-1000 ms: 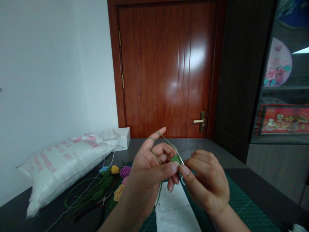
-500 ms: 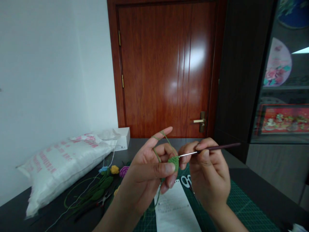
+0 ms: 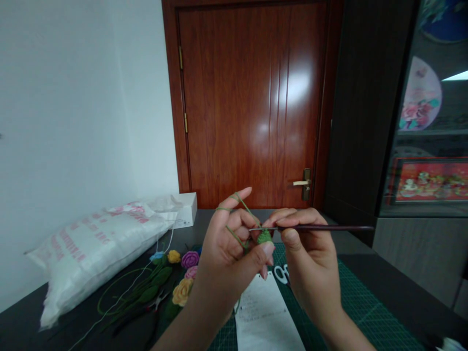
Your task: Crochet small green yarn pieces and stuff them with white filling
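My left hand pinches a small green crochet piece between thumb and fingers, with green yarn looped over the raised forefinger. My right hand grips a dark crochet hook held level, its metal tip reaching left across the green piece. Both hands are held above a green cutting mat and a white printed sheet.
Crocheted flowers with green stems, small pliers and loose yarn lie on the dark table at left. A large white plastic sack and a white box sit by the wall. Scissors lie on the mat. A wooden door stands behind.
My right hand turned the hook from pointing away to lying level, then pushed its tip further left over the green piece. My left forefinger with the yarn shifted slightly left.
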